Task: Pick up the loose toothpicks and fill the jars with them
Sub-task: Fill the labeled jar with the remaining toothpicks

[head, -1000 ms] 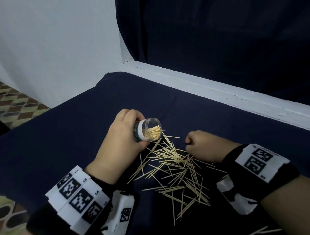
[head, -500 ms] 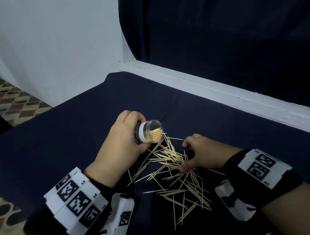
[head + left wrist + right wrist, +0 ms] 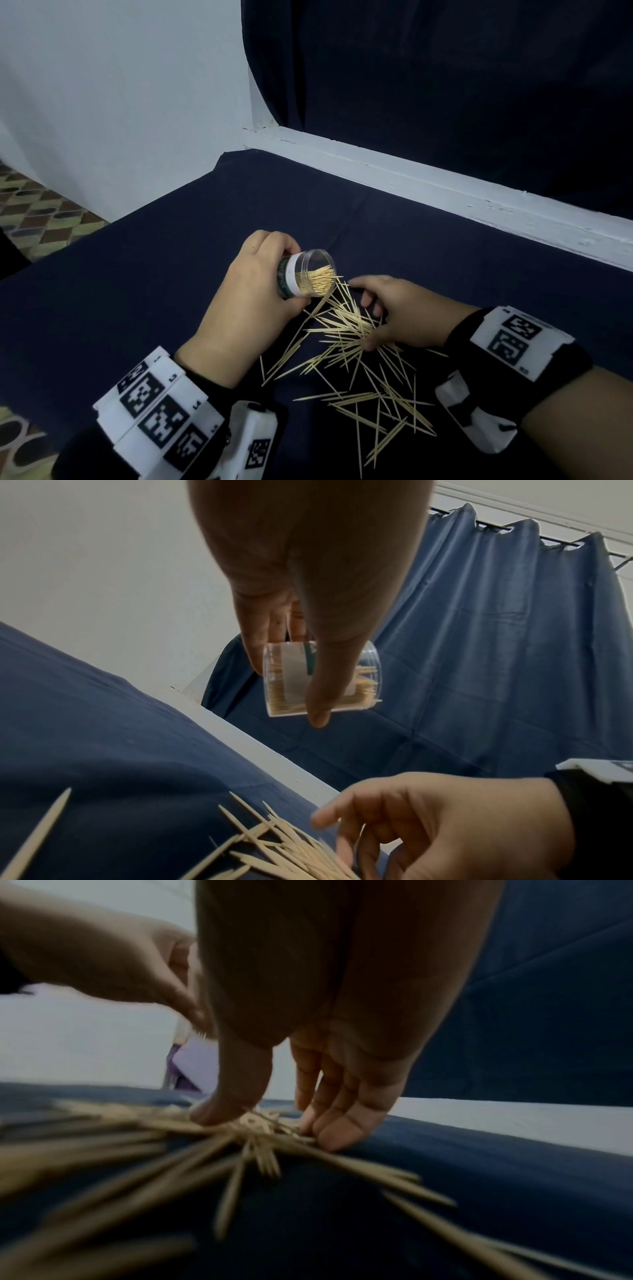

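My left hand (image 3: 289, 274) grips a small clear jar (image 3: 313, 270) with a green and white label. The jar is tilted on its side just above the cloth, its open mouth towards the right, and is part full of toothpicks. Loose toothpicks (image 3: 346, 346) lie scattered on the dark blue cloth below and right of it. My right hand (image 3: 366, 315) is spread over the top of the pile, thumb and fingertips (image 3: 335, 1131) touching the sticks (image 3: 171, 1164). In the left wrist view the thumb crosses the jar (image 3: 363, 674) and the right hand (image 3: 428, 826) hovers on the pile (image 3: 281, 850).
The dark blue cloth (image 3: 154, 274) covers the table. A white ledge (image 3: 445, 192) runs along the far edge with a dark blue curtain (image 3: 445, 85) behind it. A white wall (image 3: 120, 102) and patterned floor (image 3: 41, 212) are at the left.
My right hand has gone from a closed fist at the jar's mouth to spread fingers lowered onto the pile. The left hand and the jar have hardly moved.
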### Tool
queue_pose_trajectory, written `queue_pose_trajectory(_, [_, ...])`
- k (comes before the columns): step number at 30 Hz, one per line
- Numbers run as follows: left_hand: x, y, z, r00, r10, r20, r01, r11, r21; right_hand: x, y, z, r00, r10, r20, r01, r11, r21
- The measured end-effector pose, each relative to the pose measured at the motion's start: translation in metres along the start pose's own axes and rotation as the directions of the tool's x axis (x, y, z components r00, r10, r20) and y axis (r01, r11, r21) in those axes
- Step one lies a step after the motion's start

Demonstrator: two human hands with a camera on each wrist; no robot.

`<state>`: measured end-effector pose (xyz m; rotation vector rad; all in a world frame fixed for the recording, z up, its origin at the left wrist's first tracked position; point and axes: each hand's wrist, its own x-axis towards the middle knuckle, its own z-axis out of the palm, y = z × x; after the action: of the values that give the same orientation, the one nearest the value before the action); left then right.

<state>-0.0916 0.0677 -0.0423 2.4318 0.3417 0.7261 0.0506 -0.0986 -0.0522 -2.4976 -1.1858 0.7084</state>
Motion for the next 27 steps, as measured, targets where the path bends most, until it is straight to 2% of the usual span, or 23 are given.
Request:
queue_pose_trajectory(2, [0.0,0.0,-0.001,1.0,-0.004,0.003,0.004,1.0,0.001,-0.001,0.0,-0.004,0.997,0.064,-0.05,-0.061,0.996,0.062])
queue_pose_trajectory(5, [0.0,0.0,0.0,1.0,-0.001,-0.001,0.001,1.0,-0.005,-0.004,-0.005,-0.004,0.975,0.22,-0.017,-0.22,0.965,-0.142])
queue_pose_trajectory(7, [0.0,0.001,0.0,1.0,0.004,-0.007,-0.004,1.0,-0.008,-0.005,-0.011,0.002,0.966,0.258,0.019,-0.246,0.939,-0.239])
queue_pose_trajectory(13, [-0.001,0.003,0.001,1.0,0.007,-0.003,-0.007,1.0,-0.013,0.001,-0.022,0.018,0.995,0.089,0.039,-0.08,0.978,-0.191])
queue_pose_trajectory(18, [-0.001,0.002,0.0,1.0,0.005,0.001,-0.005,1.0,-0.001,0.001,-0.014,0.018,0.999,-0.042,0.021,0.045,0.988,-0.146])
queue_pose_trajectory(22, [0.0,0.002,0.0,1.0,0.001,0.006,-0.001,1.0,-0.004,-0.002,-0.013,0.016,0.999,-0.022,-0.024,0.018,0.99,-0.143])
queue_pose_trajectory(27, [0.0,0.004,0.001,1.0,-0.003,0.008,0.003,1.0,-0.001,-0.002,-0.018,0.016,0.998,0.058,-0.001,-0.057,0.974,-0.219])
